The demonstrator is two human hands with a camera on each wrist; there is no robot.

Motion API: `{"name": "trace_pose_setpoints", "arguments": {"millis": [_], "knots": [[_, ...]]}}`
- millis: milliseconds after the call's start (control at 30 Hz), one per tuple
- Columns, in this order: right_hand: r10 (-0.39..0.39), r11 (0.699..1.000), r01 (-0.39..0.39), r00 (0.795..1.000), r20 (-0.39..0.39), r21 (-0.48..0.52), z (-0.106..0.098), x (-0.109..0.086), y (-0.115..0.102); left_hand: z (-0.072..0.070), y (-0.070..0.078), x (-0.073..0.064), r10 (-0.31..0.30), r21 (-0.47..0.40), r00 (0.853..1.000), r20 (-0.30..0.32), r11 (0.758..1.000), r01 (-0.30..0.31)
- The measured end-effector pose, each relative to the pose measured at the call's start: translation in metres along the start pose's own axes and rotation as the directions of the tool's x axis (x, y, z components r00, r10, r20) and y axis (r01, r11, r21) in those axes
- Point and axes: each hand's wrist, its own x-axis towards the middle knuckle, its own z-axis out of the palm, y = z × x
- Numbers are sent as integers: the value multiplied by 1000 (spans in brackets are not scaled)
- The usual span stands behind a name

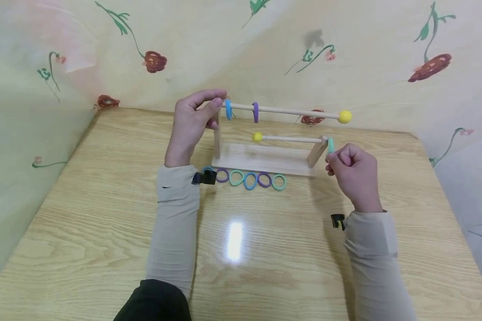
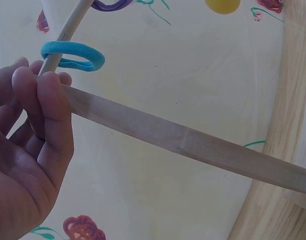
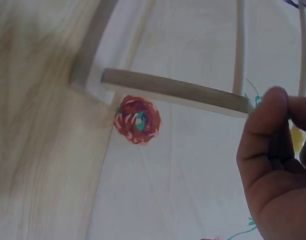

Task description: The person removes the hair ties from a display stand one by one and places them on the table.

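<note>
A pale wooden stand (image 1: 265, 156) has two upright posts, each bearing a rod with a yellow ball at its tip. My left hand (image 1: 190, 120) grips the top of the left post (image 2: 143, 127), where the upper rod (image 1: 283, 110) begins. A blue hair tie (image 1: 228, 109) hangs on that rod close to the fingertips, and a purple hair tie (image 1: 255, 113) farther along. My right hand (image 1: 355, 174) pinches a green hair tie (image 1: 330, 145) beside the top of the right post (image 3: 175, 92). The lower rod (image 1: 291, 139) carries no hair tie; the right fingers mostly hide the green one in the right wrist view.
Along the stand's front edge lies a row of several blue, purple and green hair ties, among them a green one (image 1: 279, 182). The wooden table (image 1: 265, 276) meets a flower-patterned wall covering (image 1: 225, 53) just behind the stand.
</note>
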Motion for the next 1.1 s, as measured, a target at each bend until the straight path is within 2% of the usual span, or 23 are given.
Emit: {"name": "trace_pose_setpoints", "arguments": {"millis": [133,300,467,600,700,833,1000,1100], "knots": [[2,982,21,993,119,-186,2,-4,5,0,-1,0,12,9,1000,1,1000,-12],[51,929,48,965,256,-366,6,-3,11,-1,-3,-1,38,27,999,9,999,-38],[126,880,90,902,413,-466,11,-1,20,-1,-1,0,20,13,1000,-3,1000,-20],[165,860,133,842,514,-493,19,-2,26,-1,0,0,7,5,1000,-8,1000,-7],[174,849,163,812,557,-503,25,-3,30,-1,1,0,3,2,1000,-7,1000,-3],[165,833,197,805,571,-518,30,-5,36,0,0,0,1,-2,1000,-6,1000,-1],[142,830,211,815,562,-517,35,-7,39,1,0,0,2,-4,1000,-4,1000,-2],[156,833,192,819,552,-519,35,-7,39,1,0,0,2,-2,1000,-3,1000,-2]]}}
